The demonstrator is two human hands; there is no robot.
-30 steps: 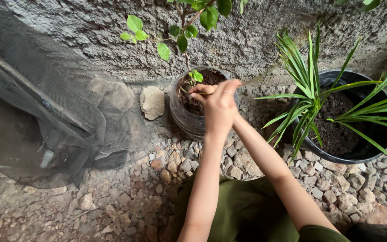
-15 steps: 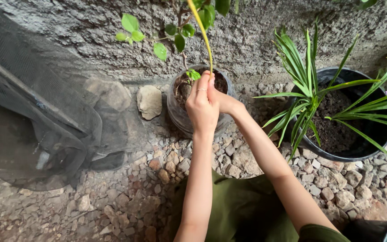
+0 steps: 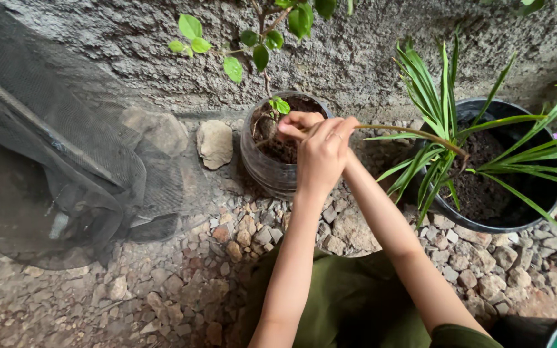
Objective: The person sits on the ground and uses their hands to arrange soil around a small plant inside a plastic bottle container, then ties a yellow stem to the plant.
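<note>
Looking from the left, I see a dark mesh net (image 3: pixel 53 167) on the stony ground, then a pale rock (image 3: pixel 214 143) by the rough wall (image 3: pixel 369 58). Next comes the clear pot (image 3: pixel 269 167) with dark soil and a small leafy plant (image 3: pixel 262 45).

My left hand (image 3: pixel 322 158) is over this pot, closed around a long thin leaf strip (image 3: pixel 414 133). My right hand (image 3: pixel 298 124) is mostly hidden behind the left, its fingers bent at the pot's near rim; I cannot tell if it grips the strip too. The strip runs right from my hands to the black pot (image 3: pixel 504 222) with the spiky green plant (image 3: pixel 446 129).

I think a hard pull could snap the strip. A hand bump could break the small plant's thin stem or tip the clear pot on the loose stones. The strip could also catch in the spiky leaves.
</note>
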